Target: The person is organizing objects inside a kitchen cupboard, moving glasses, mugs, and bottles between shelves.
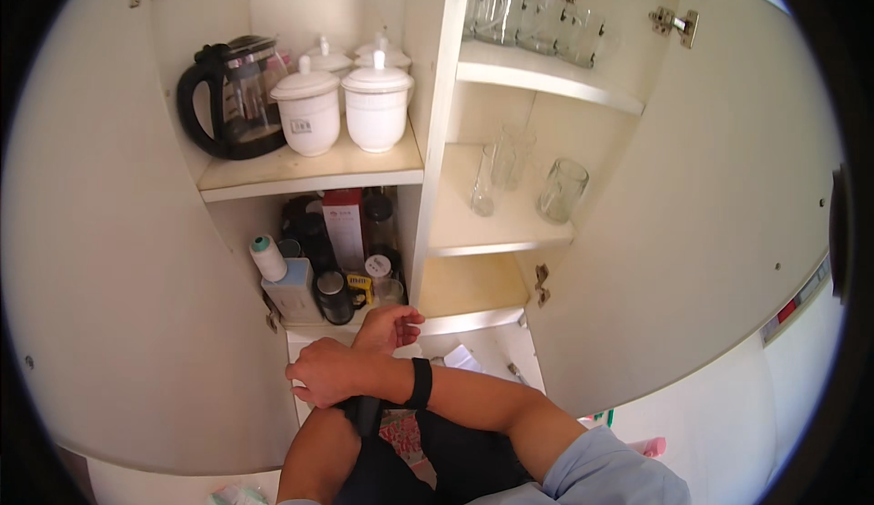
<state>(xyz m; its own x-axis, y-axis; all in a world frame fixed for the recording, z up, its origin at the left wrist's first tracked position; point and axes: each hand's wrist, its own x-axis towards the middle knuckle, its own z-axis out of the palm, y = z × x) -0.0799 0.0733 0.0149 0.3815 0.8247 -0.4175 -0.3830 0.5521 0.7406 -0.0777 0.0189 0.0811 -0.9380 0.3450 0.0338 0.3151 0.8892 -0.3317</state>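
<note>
My forearms cross in front of the open cabinet. My left hand (392, 327) is near the front edge of the lower left compartment, its fingers loosely curled with nothing visible in them. Over my left forearm, my right hand (322, 372) is turned back up with its fingers bent down; its palm is hidden. A black band (422, 383) circles my right wrist. Just beyond the hands stand a dark lidded cup (334, 298), a yellow box (360, 288), a glass (390, 291) and a pale blue-topped box (293, 291) with a cone of white thread (268, 259) on it.
Cabinet doors stand open at left (82, 232) and right (710, 163). The upper left shelf holds a glass pitcher (249, 102) and several white lidded cups (377, 105). Glass mugs (580, 37) and glasses (562, 191) stand on the right shelves. A brush (515, 371) lies below.
</note>
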